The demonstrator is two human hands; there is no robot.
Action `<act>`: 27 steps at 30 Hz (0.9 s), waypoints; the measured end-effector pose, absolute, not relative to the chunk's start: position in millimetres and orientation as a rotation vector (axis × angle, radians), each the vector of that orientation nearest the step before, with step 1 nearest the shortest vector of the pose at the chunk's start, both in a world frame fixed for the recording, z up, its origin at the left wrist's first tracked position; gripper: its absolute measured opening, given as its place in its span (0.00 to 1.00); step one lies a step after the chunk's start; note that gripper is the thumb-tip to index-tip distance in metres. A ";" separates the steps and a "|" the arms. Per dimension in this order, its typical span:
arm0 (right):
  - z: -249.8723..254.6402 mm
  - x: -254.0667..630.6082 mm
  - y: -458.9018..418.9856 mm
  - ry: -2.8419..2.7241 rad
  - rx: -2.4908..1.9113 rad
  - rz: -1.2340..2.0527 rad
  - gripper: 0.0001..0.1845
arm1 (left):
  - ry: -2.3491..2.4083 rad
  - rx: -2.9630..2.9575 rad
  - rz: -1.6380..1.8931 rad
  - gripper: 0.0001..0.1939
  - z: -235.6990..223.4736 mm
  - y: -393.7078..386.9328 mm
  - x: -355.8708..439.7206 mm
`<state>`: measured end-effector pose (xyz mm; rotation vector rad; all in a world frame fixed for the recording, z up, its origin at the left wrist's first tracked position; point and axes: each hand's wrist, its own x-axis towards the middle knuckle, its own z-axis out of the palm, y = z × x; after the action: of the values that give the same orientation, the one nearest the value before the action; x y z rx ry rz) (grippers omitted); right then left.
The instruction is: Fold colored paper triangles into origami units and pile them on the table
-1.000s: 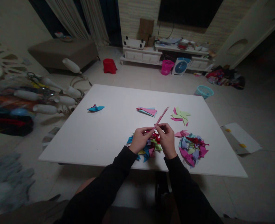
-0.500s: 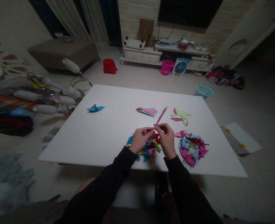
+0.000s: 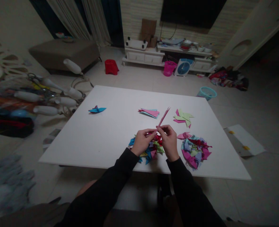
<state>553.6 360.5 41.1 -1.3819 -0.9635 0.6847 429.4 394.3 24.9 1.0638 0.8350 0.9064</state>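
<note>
A narrow pink folded paper piece [image 3: 163, 117] points up and away from me, its far end split into thin tips. My left hand [image 3: 143, 141] pinches its near end, and my right hand [image 3: 168, 140] pinches it just beside, thumbs close together. Under the hands lies a pile of colourful folded papers [image 3: 151, 153], partly hidden by them. Another pile of folded papers [image 3: 196, 150], mostly pink, lilac and pale green, is right of my right hand. Beyond the hands are a stack of slim pink and blue folded strips [image 3: 150, 113] and green and pink folded pieces [image 3: 183, 118].
The white table [image 3: 82, 138] also carries a blue and red folded paper figure [image 3: 97, 109] at its far left. A chandelier-like lamp [image 3: 66, 94] stands off the left edge. A turquoise basket [image 3: 206, 92] is past the far right corner, and a red stool [image 3: 111, 67] stands beyond.
</note>
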 end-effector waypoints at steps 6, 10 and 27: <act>42.4 552.9 359.4 -0.960 -1.382 0.692 0.10 | 0.835 1.046 0.894 0.23 27.5 393.6 429.1; 42.2 553.2 358.9 -0.946 -1.383 0.721 0.12 | 0.837 1.046 0.899 0.24 25.0 394.1 429.2; 38.8 553.3 360.6 -0.889 -1.382 0.664 0.15 | 0.844 1.070 0.910 0.20 26.0 395.3 429.5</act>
<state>553.3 360.6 38.8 -1.3820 -0.8893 0.6640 429.5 395.3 26.0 1.0695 0.8440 0.9104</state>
